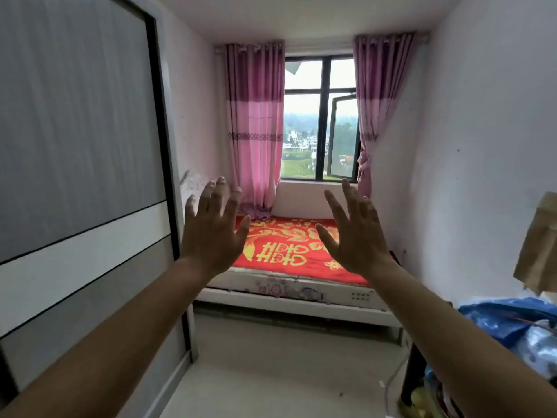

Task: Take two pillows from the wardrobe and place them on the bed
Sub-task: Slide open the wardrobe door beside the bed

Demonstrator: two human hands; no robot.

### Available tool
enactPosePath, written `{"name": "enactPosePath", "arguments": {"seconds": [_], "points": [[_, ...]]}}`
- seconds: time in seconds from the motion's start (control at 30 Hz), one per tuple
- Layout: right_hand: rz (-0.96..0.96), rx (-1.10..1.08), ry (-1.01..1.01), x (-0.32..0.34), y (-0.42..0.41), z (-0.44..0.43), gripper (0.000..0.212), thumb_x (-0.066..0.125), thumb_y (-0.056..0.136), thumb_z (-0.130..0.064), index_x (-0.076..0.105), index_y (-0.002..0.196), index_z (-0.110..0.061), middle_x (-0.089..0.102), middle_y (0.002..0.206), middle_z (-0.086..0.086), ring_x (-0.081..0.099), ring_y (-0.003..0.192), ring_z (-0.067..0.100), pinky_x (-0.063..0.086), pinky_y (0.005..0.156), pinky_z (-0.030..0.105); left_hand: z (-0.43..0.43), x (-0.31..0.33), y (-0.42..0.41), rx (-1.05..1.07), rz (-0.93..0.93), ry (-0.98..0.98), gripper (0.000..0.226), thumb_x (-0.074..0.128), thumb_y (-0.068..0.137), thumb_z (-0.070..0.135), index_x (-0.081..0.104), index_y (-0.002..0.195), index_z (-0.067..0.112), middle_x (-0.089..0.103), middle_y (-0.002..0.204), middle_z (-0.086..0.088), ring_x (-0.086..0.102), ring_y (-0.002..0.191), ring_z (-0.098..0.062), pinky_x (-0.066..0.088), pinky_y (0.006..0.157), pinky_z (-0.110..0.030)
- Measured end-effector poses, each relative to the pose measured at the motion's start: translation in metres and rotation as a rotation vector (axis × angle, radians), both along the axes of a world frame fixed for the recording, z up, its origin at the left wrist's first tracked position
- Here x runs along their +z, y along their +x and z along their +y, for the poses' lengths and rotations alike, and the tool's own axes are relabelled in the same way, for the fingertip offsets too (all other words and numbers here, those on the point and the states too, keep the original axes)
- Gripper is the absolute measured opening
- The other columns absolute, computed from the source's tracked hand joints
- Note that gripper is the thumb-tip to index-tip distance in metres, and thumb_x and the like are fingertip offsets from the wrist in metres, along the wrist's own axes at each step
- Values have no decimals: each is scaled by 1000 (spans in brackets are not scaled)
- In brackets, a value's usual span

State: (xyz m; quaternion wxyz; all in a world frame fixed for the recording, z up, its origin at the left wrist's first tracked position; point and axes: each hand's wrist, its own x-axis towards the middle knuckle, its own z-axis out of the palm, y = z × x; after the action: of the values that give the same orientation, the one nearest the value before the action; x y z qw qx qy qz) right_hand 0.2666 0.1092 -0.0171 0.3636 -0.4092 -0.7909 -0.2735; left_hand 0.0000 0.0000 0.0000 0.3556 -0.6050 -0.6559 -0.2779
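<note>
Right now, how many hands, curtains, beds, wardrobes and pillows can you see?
Hands: 2, left hand and right hand, both open and empty
Curtains: 2, left curtain and right curtain
Bed: 1
Wardrobe: 1, door closed
Pillows: 0 in view
Total: 6

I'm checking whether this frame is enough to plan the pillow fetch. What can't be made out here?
All in the head view:
- Pillows: none visible; the wardrobe has its sliding door shut, which hides the inside.
- Bed: the left hand and right hand, both open and empty, cover its sides.
- Blue bag pile: cut off by the right edge; contents unclear.
- Cardboard box: cut off by the right edge.
</note>
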Motion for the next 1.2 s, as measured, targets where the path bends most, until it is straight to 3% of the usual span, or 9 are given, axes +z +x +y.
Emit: {"name": "enactPosePath", "arguments": {"seconds": [0.13, 0.3, 0.7, 0.97, 1.1, 1.2], "points": [[-124, -68, -110, -45, -8, 19, 74, 41, 97, -59, 30, 156, -17, 17, 164, 21, 28, 148, 38, 27, 119, 55, 28, -43, -13, 38, -5, -168, 63, 34, 95, 51, 34, 146, 14, 28, 155, -18, 27, 143, -35, 26, 110, -61], [-126, -80, -174, -75, -16, 78, 76, 47, 96, -57, 30, 156, -15, 17, 164, 23, 29, 147, 40, 27, 119, 56, 86, -67, -40, 38, -14, -208, 62, 34, 96, 52, 33, 147, 16, 29, 155, -17, 27, 143, -34, 25, 111, -59], [-117, -38, -423, -124, -78, 320, 82, 44, 96, -60, 18, 159, -15, 8, 166, 21, 19, 151, 37, 20, 122, 54, 300, -112, -90, 180, -72, -419, 65, 29, 96, 53, 23, 151, 19, 20, 159, -14, 17, 147, -30, 20, 115, -55], [-118, 121, -478, -118, -184, 445, 82, 45, 96, -59, 19, 158, -12, 11, 165, 22, 22, 149, 39, 23, 122, 53, 372, -112, -172, 321, -68, -398, 68, 24, 91, 52, 32, 148, 16, 25, 157, -16, 22, 145, -31, 23, 112, -55], [-167, 211, -508, -136, -254, 481, 82, 41, 97, -61, 14, 159, -15, 3, 167, 18, 16, 153, 36, 18, 124, 52, 392, -124, -235, 415, -89, -381, 63, 38, 93, 48, 36, 147, 14, 30, 155, -18, 29, 142, -33, 28, 109, -55], [-198, 279, -514, -144, -320, 511, 82, 39, 97, -62, 11, 160, -17, 0, 167, 16, 13, 154, 35, 16, 125, 51, 415, -132, -294, 479, -106, -365, 63, 37, 94, 48, 36, 147, 13, 30, 155, -19, 28, 143, -34, 26, 111, -57]]}}
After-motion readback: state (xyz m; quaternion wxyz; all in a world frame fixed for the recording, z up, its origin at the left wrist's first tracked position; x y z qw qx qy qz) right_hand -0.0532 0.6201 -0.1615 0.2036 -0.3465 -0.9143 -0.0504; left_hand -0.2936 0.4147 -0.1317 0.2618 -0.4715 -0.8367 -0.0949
